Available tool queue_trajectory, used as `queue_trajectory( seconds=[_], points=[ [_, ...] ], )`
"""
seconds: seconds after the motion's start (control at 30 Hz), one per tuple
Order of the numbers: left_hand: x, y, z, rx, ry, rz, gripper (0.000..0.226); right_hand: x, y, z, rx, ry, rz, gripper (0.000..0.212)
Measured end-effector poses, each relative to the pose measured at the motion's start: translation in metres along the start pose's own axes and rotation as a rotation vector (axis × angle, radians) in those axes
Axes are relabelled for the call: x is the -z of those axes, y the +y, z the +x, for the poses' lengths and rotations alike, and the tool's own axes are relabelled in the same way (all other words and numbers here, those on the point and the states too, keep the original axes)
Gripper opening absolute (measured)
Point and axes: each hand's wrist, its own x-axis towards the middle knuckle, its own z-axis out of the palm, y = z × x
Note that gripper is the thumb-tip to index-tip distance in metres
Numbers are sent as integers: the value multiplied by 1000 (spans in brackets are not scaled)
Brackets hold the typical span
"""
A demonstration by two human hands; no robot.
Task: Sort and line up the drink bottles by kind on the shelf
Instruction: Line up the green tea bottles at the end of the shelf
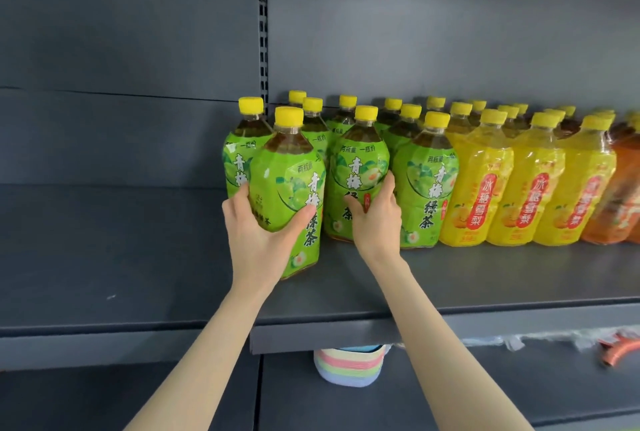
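On the dark grey shelf (485,278) stand rows of yellow-capped drink bottles. Green-label tea bottles fill the left, yellow-label bottles (481,188) follow, and orange-label bottles (620,202) sit at the far right. My left hand (258,226) grips the lower body of a green bottle (287,181) that stands forward of the row, tilted slightly. My right hand (377,215) holds the lower right side of the neighbouring green bottle (356,170) in the front row. Another green bottle (427,181) stands just right of it.
The shelf section to the left (104,250) holds no bottles. A slotted upright (263,32) divides the back panels. Below the shelf edge sit a striped pastel basket (349,366) and an orange object (620,349) at the right.
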Motion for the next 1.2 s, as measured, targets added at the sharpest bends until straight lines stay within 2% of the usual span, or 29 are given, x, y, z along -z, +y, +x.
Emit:
queue_trajectory(
  seconds=[0.2, 0.77, 0.9, 1.2],
  points=[
    [-2, -3, 0, -13, 12, 33, 95, -1, 10, 17, -29, -60, 109, 67],
    [-4, -2, -1, -4, 25, 88, 102, -13, 20, 46, -80, -245, 278, 72],
    [-3, -1, -2, -11, 29, 78, 105, -18, 20, 49, -77, -222, 202, 72],
    [-2, -1, -4, -57, 51, 61, 86, -25, 19, 45, 82, -26, 36, 69]
  ],
)
